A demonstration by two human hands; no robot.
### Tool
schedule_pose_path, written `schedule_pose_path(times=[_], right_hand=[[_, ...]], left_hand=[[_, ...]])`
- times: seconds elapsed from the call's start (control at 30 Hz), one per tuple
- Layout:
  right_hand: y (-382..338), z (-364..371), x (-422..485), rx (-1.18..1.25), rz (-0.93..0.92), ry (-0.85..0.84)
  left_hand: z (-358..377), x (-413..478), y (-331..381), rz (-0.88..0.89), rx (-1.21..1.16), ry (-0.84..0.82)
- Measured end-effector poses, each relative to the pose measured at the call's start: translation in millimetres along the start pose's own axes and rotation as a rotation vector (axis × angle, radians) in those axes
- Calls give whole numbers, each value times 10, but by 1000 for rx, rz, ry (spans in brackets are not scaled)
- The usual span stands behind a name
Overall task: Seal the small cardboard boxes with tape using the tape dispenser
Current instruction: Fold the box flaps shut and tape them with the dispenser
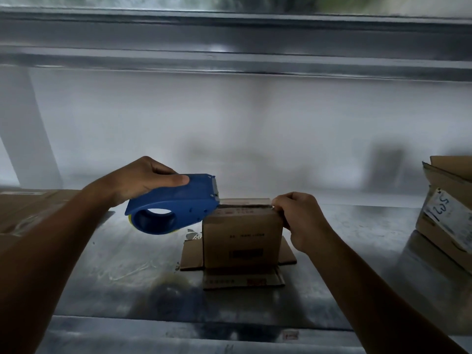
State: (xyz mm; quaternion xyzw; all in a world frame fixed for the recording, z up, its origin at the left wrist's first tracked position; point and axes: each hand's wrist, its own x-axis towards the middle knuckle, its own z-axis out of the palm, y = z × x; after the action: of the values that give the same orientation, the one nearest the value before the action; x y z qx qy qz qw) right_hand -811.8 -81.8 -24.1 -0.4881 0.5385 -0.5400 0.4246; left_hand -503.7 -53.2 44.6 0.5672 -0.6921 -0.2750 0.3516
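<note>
While the left hand (145,182) wraps its grip round the blue tape dispenser (176,208), cutter end touching the top left edge of the small cardboard box (242,236), the right hand (298,221) pinches its top right edge. The box stands on the tabletop (344,251), its top running left-right between both hands.

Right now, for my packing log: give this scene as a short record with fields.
left hand: grips blue plastic tape dispenser, cutter end at top left edge of small brown cardboard box
right hand: holds that box's top right corner
box: upright on metal table, lower flaps splayed
far right: larger cardboard box, handwritten label
</note>
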Motion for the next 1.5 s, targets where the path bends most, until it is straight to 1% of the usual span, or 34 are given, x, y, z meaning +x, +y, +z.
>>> schedule_pose_path(times=[0.17,0.5,0.7,0.97,1.03,1.1,1.17,1.23,1.27,1.3,1.37,1.4,1.43,1.5], right_hand=[[-39,6,13,-112,-22,-25],[-42,48,21,-226,-42,11],[-25,31,45,-181,28,-17],[68,13,86,-32,125,-30],[58,8,80,23,138,-36],[80,-25,77,136,173,-21],[184,-56,49,124,196,-14],[340,-72,-28,115,234,-42],[385,-88,-47,136,227,-19],[389,-123,-40,160,185,44],[268,-199,16,214,54,176],[157,-228,37,224,-21,196],[55,-237,52,190,-115,180],[-88,-214,-13,48,-318,64]], left_hand=[[26,-15,6,-40,3,7],[-19,48,95,-86,70,-27],[-22,61,77,-71,63,-44],[3,52,76,-64,46,-29],[14,43,63,-66,40,-27],[11,21,36,-61,27,-30],[-7,-7,4,-44,22,-28],[-48,-22,-33,-32,14,-22],[-64,-28,-43,-27,7,-20],[-66,-30,-37,-13,9,-22],[-47,-2,-13,9,23,-17],[-32,9,6,13,29,-16],[-21,17,27,15,33,-11],[-3,23,47,14,36,-12]])
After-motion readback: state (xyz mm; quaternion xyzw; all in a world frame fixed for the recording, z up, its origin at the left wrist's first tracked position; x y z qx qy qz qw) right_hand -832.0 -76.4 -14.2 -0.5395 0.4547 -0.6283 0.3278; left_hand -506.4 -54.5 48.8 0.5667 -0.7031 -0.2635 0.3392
